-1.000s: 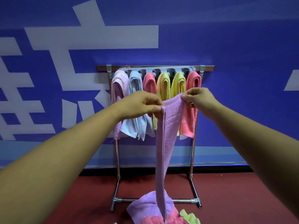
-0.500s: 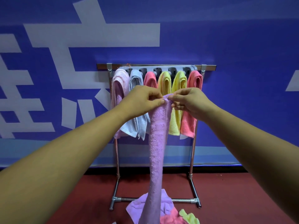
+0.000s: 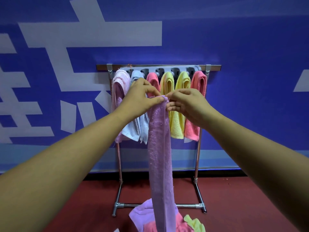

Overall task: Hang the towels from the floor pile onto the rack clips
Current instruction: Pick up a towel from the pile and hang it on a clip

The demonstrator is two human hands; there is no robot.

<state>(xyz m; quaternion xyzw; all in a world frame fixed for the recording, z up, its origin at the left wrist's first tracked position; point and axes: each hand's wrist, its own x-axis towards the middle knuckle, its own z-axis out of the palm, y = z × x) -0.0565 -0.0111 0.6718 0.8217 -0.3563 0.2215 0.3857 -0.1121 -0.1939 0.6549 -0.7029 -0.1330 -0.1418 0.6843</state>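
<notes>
1. Pinching the top edge of the purple towel (image 3: 160, 148), the left hand (image 3: 142, 99) and right hand (image 3: 186, 104) meet in front of the rack (image 3: 198, 156), fingertips nearly touching
2. The towel hangs as a narrow strip down to the floor pile (image 3: 142, 216); its lower end appears to rest there
3. Six hung towels (image 3: 177, 124) occupy the rack clips (image 3: 159, 71) behind the hands

Dark red floor (image 3: 234, 206) carries metal rack (image 3: 197, 156), base bar (image 3: 187, 206) flat on it. Towel pile (image 3: 180, 223) at base bar: 1 purple (image 3: 142, 213), 1 pink (image 3: 183, 224), 1 yellow-green (image 3: 195, 223), overlapping. Rack clips (image 3: 158, 71) hold 6 hung towels (image 3: 177, 121).
</notes>
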